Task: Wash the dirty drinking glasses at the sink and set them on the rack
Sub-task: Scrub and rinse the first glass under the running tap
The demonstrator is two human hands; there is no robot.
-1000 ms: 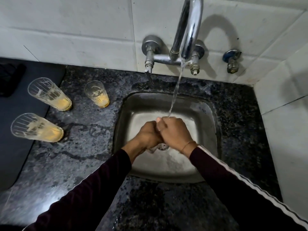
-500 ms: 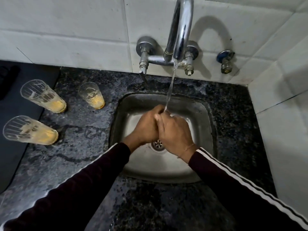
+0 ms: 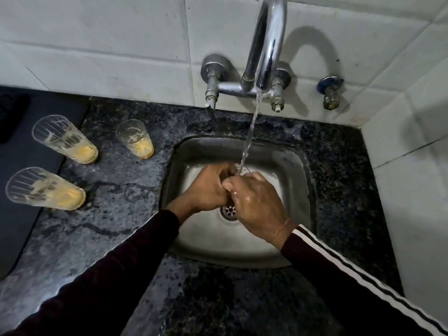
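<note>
So far we have washed nothing, judging by how things lie. Our left hand and right hand are together over the sink, under the thin stream of water that falls from the tap. The fingers of both hands are curled inward and pressed against each other where the two hands meet; we think they hold nothing, though the palms are turned away from us, so something small could be hidden there. The right hand shines wet. All three glasses stand on the dark stone counter to the left of the sink, well apart from our hands: the small glass nearest the sink, the far tall glass beside it, and the near tall glass closer to us. Each has a yellow residue at the bottom and pale streaks up its walls, so each is dirty. A dark mat lies at the left edge of the counter, and we see no rack in view. What is left, then, is the whole job: bring each glass under the water, wash it, and set it on the rack.
</note>
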